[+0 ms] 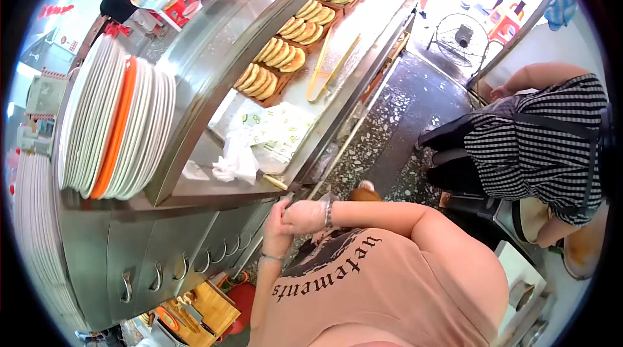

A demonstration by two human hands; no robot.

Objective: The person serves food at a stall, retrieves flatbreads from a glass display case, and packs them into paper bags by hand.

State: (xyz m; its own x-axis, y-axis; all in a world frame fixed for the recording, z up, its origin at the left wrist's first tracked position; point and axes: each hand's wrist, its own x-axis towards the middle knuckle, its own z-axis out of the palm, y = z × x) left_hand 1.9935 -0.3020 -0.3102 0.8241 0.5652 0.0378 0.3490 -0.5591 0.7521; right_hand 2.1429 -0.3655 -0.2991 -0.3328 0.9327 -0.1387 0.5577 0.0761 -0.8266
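Observation:
My left hand [278, 225] and my right hand [304, 217] are pressed together in front of the steel counter, fingers closed against each other. A pale, shiny film like a thin clear plastic glove seems to cover my right hand. Whatever lies between the fingers is hidden. A beaded bracelet circles my right wrist, and a thin band is on the left. Just beyond, on the counter, lie a crumpled white plastic bag [235, 159], a patterned paper sheet [285, 127] and a small wooden handle end [275, 182].
Rows of round flatbreads [280, 55] and wooden tongs [319, 74] lie behind the counter's glass. Tall stacked plates [146, 133] stand left. A co-worker in a checked apron [525, 146] stands right, near a floor fan [462, 37]. A cutting board with a knife [207, 308] sits below.

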